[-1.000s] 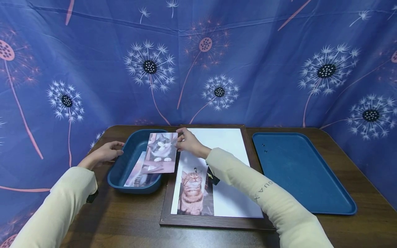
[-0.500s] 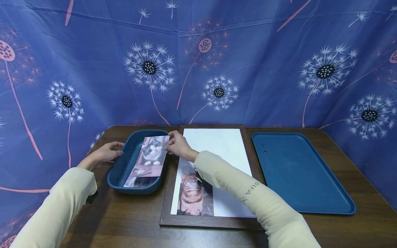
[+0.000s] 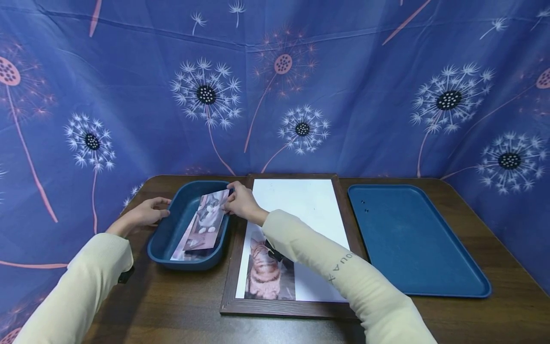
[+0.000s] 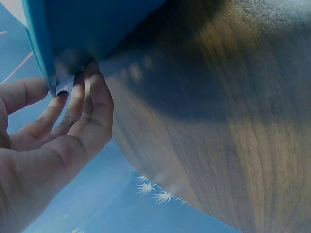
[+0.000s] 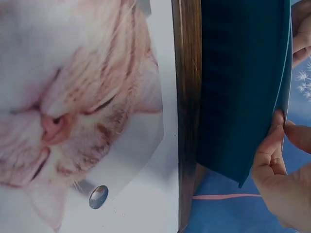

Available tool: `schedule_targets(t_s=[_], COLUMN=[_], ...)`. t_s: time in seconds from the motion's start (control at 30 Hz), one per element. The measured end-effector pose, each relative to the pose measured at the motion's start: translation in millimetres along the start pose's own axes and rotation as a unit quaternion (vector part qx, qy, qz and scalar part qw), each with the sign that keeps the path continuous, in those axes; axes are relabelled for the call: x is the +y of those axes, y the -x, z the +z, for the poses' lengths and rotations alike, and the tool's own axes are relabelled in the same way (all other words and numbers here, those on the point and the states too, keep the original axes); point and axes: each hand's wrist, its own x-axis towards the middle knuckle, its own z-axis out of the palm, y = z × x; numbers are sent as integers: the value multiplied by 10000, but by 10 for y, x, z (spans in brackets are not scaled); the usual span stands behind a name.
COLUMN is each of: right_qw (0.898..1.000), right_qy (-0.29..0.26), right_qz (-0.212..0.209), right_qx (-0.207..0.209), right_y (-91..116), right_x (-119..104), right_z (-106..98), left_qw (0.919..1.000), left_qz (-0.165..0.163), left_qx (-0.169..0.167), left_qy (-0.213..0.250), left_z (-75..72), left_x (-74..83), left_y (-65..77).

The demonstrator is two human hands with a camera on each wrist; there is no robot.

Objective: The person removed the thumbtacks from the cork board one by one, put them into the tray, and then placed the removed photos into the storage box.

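Note:
My left hand [image 3: 148,211] grips the left rim of a deep blue bin [image 3: 165,239], thumb on one side and fingers against the outer wall [image 4: 97,29]. At the bin's right side, my right hand [image 3: 244,203] pinches the upper right edge of a photo of a grey-and-white cat [image 3: 208,222]. That photo slants into the bin and overlaps another photo [image 3: 179,253] lying inside. Just right of the bin lies a white board in a brown frame [image 3: 253,308]. An orange cat photo [image 3: 264,279] is on its lower left, with a round metal pin [image 5: 98,197] at its top edge.
A flat blue tray [image 3: 421,243] sits at the right of the wooden table [image 3: 180,306], with a few small dark bits [image 3: 364,205] near its upper left corner. A blue dandelion-print cloth [image 3: 365,95] hangs behind the table.
My right hand has moved left and slightly down, bringing the grey-and-white cat photo from above the frame's edge into the bin at a tilt. My left hand has stayed on the rim.

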Motion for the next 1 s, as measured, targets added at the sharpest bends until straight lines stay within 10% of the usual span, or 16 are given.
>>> schedule_targets(t_s=[1.0], right_qw=[9831], right_qy=[1682], right_qz=[-672], right_qx=[-282], right_y=[39], right_x=[-27], right_z=[37], left_qw=[10000], left_qz=[-49], left_qx=[37], left_qy=[-59], left_z=[15], left_x=[26], left_y=[15])
